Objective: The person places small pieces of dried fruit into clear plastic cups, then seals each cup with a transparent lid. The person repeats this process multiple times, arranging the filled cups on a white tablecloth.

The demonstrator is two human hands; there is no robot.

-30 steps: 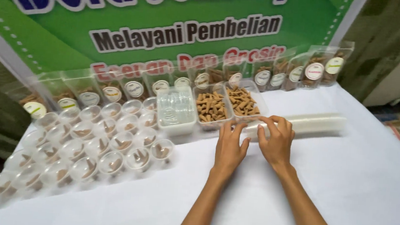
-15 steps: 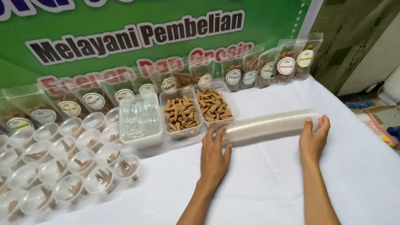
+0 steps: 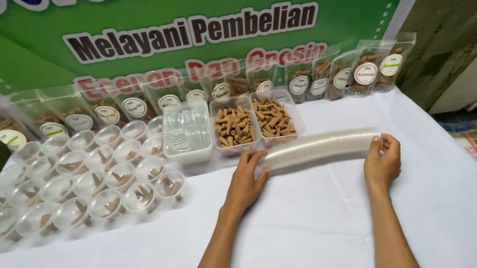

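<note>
Both hands — left hand [image 3: 246,180], right hand [image 3: 382,163] — clasp the ends of a long sleeve of nested clear cups [image 3: 320,148] lying on the white worktop [image 3: 310,238]. Squeezed unevenly, it could buckle into the trays of brown cones [image 3: 254,124] just behind — small filled cups [image 3: 102,179] crowd the left.

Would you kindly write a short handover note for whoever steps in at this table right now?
Left hand: on the near end of the long stack of clear lids, which lies on its side on the white tablecloth.
Right hand: grips the stack's far end.
Done: small clear cups stand in rows at left, brown pieces inside them, uncovered.
Left: the lids remain stacked; two trays of brown cones sit behind.
</note>
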